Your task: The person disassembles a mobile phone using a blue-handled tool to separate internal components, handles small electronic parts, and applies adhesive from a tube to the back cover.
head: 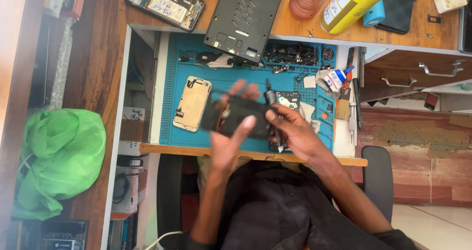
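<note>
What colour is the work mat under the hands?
Blue-teal mat, seen clearly in the head view.

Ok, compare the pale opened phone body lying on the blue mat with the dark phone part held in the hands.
The pale opened phone body lies flat on the blue silicone work mat, untouched; the dark phone part is held above the mat in the left hand, with the right hand alongside gripping a slim tool. The first is cream-gold, the second nearly black. Both are flat rectangular slabs.

A left hand [231, 144] holds a dark opened phone body [238, 116] above a blue rubber repair mat [226, 80]; the right hand [295, 132] grips a slim screwdriver [273, 113].
</note>
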